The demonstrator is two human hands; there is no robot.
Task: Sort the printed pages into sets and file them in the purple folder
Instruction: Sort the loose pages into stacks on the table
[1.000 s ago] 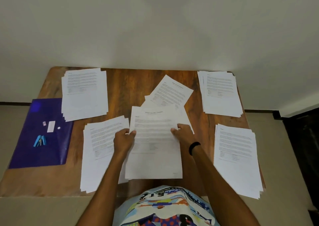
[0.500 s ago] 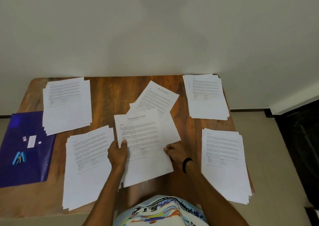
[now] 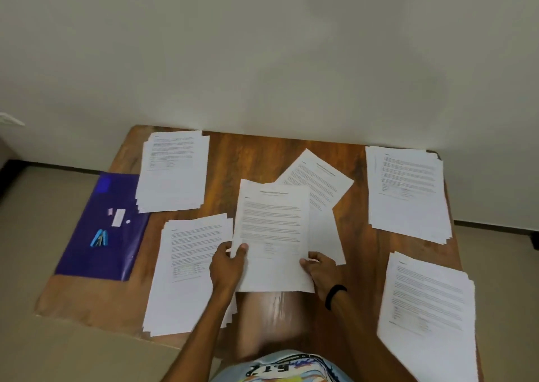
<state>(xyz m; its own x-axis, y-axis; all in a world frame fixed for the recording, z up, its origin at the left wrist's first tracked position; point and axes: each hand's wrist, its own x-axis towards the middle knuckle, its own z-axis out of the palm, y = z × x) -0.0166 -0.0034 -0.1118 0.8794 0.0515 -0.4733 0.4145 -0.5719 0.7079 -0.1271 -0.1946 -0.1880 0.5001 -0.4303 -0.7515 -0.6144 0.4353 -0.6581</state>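
Straightening since half a second ago, the sheet (image 3: pixel 272 230) is now lying nearly square to the person instead of slanting, and the right hand (image 3: pixel 322 273) is sitting closer against its lower right edge. The left hand (image 3: pixel 227 268) is pinching the sheet's lower left edge, thumb curled on top and the other fingers going underneath. The right hand is pinching the lower right edge the same way, thumb tip on the paper, and is wearing a black wristband (image 3: pixel 335 295). Whether more pages are lying under the sheet I cannot tell.

At the middle of the table (image 3: pixel 256 160) the sheet is overlapping a lower page (image 3: pixel 326 235), and a tilted page (image 3: pixel 320 177) is showing at 1 o'clock from it.

Four stacks are lying around the centre: the far-left stack (image 3: pixel 175 177) at 10 o'clock, the near-left stack (image 3: pixel 186 265) at 8 o'clock with the left forearm crossing it, the far-right stack (image 3: pixel 408 192) at 2 o'clock, and the near-right stack (image 3: pixel 428 308) at 4 o'clock.

At 9 o'clock the folder (image 3: pixel 102 227) is lying flat and shut, overhanging the table's left edge, with the far-left stack covering its corner. A blue clip (image 3: pixel 99 238) and a white label (image 3: pixel 118 217) are sitting on it.
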